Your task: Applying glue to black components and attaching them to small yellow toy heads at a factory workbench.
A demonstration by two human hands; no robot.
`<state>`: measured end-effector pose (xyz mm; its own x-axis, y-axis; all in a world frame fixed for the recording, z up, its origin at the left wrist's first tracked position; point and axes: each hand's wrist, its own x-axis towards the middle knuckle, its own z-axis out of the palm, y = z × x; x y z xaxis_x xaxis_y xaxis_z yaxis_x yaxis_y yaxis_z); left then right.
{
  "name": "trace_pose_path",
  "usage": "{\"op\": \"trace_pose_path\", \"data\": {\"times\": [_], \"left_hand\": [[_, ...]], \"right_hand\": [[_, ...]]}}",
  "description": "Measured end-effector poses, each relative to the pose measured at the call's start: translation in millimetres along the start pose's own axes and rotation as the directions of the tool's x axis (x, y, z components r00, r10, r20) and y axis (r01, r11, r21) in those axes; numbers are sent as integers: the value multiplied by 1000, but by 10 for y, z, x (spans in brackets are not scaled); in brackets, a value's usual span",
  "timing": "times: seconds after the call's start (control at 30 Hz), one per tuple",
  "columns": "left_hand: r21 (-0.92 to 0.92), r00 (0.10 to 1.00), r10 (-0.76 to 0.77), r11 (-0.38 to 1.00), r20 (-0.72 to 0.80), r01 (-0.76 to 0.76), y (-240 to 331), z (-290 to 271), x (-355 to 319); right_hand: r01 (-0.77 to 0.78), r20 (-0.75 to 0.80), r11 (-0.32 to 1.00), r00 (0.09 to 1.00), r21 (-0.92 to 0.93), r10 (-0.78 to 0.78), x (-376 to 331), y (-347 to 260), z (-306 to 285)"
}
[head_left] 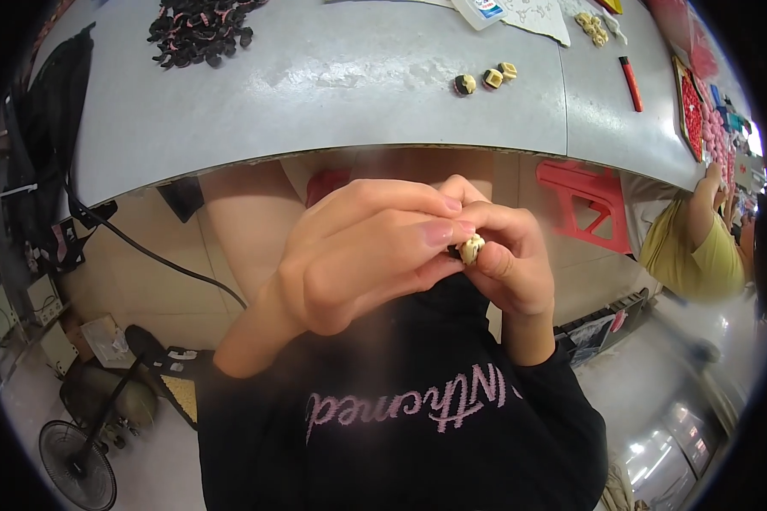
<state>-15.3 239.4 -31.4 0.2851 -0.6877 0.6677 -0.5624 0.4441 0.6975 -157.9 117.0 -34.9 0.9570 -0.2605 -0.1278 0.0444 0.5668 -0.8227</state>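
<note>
Both my hands are raised over my lap, just short of the table edge. A small cream-and-black moulded piece (472, 248) is pinched between the fingers of my right hand (520, 251). My left hand (362, 251) closes on the same piece from the left, its thumb and fingertips pressed together at the dark side. Most of that dark side is hidden behind the left fingers. On the table beyond lie similar cream-and-black pieces: a rounded one (464, 84), and a squarish one (492, 78) touching another squarish one (508, 70).
A heap of black and pink pieces (200, 30) lies at the table's far left. Cream pieces (591, 30) and a red marker (631, 83) are at the right. A pink stool (588, 204) stands under the table. A person in yellow-green (694, 247) works nearby; a fan (77, 464) stands lower left.
</note>
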Motion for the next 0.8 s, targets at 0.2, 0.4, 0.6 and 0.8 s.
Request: {"op": "trace_pose_path", "data": {"times": [0.2,0.4,0.6,0.8], "left_hand": [[14,1000,-19,1000,2,19,61,39,1],[63,996,-56,997,73,52,121,34,-2],[-6,994,-65,998,86,65,163,22,-20],[-160,986,97,980,-136,-118,68,165,-131]], "right_hand": [[-43,28,997,999,71,42,-43,-40,34],[-16,8,999,1000,-47,16,-66,-17,38],[-35,54,999,998,34,33,-108,-45,73],[-78,150,987,987,139,57,-143,-45,58]]}}
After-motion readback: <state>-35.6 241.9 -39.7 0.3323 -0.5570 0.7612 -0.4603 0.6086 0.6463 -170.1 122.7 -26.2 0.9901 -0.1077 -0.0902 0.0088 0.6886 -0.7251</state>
